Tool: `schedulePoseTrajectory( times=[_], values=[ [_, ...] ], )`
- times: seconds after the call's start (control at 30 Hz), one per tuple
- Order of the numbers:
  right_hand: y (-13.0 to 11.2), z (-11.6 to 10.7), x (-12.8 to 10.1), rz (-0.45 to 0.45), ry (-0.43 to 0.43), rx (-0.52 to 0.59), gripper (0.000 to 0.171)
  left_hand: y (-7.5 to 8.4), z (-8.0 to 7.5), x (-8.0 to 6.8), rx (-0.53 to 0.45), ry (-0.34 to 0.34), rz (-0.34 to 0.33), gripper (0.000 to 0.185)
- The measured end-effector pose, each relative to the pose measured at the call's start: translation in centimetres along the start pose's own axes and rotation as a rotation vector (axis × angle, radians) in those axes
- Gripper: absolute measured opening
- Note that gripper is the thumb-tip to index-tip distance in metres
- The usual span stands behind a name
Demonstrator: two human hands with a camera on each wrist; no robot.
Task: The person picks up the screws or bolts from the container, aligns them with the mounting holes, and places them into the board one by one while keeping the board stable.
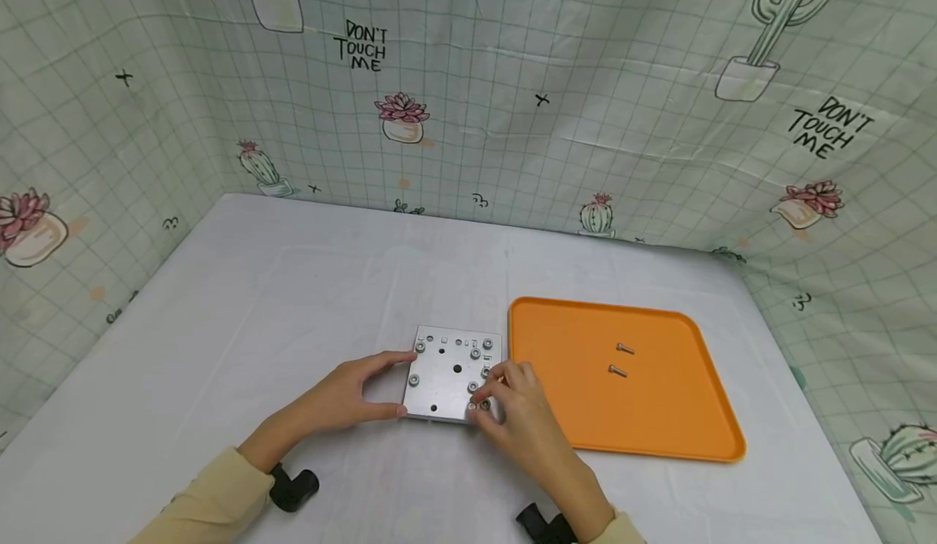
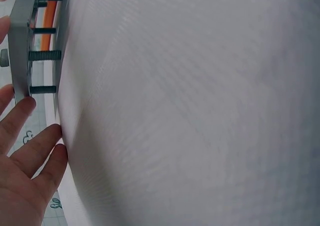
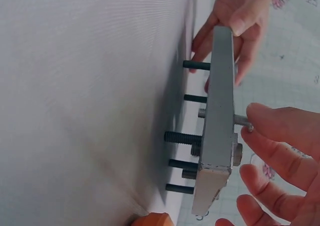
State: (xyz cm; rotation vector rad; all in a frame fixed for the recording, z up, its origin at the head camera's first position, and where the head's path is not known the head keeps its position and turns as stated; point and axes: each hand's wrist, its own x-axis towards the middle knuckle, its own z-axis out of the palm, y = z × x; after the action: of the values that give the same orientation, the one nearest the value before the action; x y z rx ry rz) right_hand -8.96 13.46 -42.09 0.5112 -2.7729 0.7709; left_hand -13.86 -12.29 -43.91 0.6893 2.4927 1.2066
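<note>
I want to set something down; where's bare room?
Bare: table between metal plate and back cloth; table between left sleeve and left cloth; orange tray nearer the person than its two loose screws. Crowded: the plate, where the left hand touches one side and the right hand pinches a screw.

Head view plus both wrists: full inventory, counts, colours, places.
table: 1, white, foreground
backdrop: 1, pale printed, behind and beside table
tray: 1, orange, table's right side
plate: 1, silver, left of tray
screw heads: several, silver, atop plate
posts: 5+, dark, under plate
pinched screw: 1, silver, at plate's top
loose screws: 2, silver, in tray
wrist devices: 2, black, bottom, head view
sleeves: 2, beige, bottom edge
left hand: 1, at plate's left edge
right hand: 1, pinching screw
</note>
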Motion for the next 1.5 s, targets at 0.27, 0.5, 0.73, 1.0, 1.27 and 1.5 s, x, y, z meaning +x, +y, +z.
schedulePoseTrajectory(
  times=[0.27,0.5,0.73,1.0,1.27,1.5],
  values=[
    [0.3,0.2,-0.2,0.007,-0.007,-0.013,0.014,0.0,0.0,0.0,0.001,0.002,-0.004,0.065],
    [0.6,-0.4,-0.2,0.007,-0.002,0.033,0.017,-0.1,0.1,0.0,0.008,-0.003,0.005,0.065],
    [1.6,-1.7,0.3,0.015,0.014,0.046,0.018,0.0,0.0,0.0,0.008,-0.004,0.008,0.065],
    [4.1,-4.3,1.3,0.076,0.039,0.033,0.021,0.1,0.0,-0.1,0.004,-0.003,0.013,0.065],
    [7.9,-7.0,1.7,0.206,-0.011,0.013,0.024,0.0,0.0,0.0,0.003,-0.005,0.008,0.065],
    [11.1,-8.4,1.3,0.338,-0.070,-0.032,0.027,0.0,0.0,0.0,0.003,-0.005,-0.006,0.066]
  ],
)
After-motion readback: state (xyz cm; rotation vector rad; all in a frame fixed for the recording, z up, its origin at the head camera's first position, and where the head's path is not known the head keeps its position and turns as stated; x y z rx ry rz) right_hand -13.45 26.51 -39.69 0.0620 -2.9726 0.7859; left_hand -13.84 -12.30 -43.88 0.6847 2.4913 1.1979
